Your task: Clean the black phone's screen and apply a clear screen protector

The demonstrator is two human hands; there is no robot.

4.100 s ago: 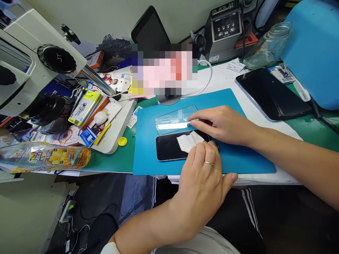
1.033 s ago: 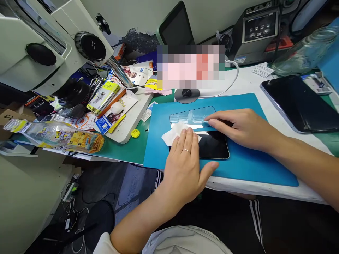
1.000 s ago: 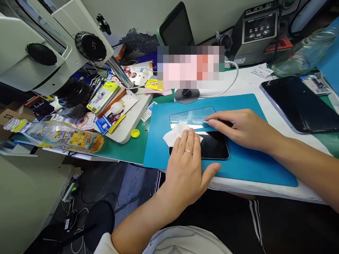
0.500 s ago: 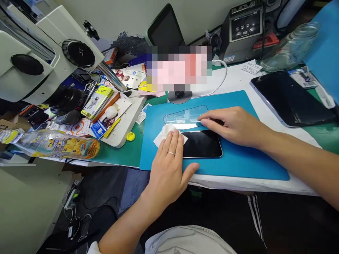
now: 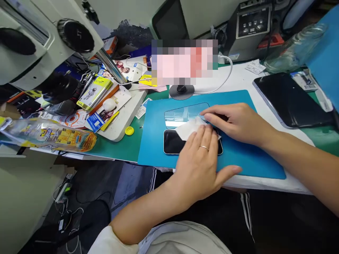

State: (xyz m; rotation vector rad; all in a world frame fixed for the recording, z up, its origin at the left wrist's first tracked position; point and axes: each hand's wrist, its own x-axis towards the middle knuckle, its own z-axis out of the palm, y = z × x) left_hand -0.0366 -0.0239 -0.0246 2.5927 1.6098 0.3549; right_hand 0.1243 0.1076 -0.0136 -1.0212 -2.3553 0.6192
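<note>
My left hand [image 5: 200, 162] lies flat with its fingers stretched out, pressing a white wipe [image 5: 189, 129] onto the right part of a black phone [image 5: 173, 141]. The phone lies face up on a blue mat [image 5: 156, 116]. Just behind it on the mat is a clear glass sheet [image 5: 182, 115] with a dark outline. My right hand [image 5: 233, 121] rests at the right end of that sheet, thumb and forefinger pinched together near its edge. What those fingertips hold, if anything, is too small to make out.
A white microscope [image 5: 76, 35] stands at the left, over stacked packets. A plastic bottle [image 5: 50, 135] lies at the front left, near a yellow cap [image 5: 129, 131]. A large dark tablet [image 5: 288, 100] and a glass jar [image 5: 296, 49] are at the right.
My left hand has slid the wipe rightward across the phone, uncovering the phone's left end. My right hand has stayed by the glass sheet. The view has shifted slightly.
</note>
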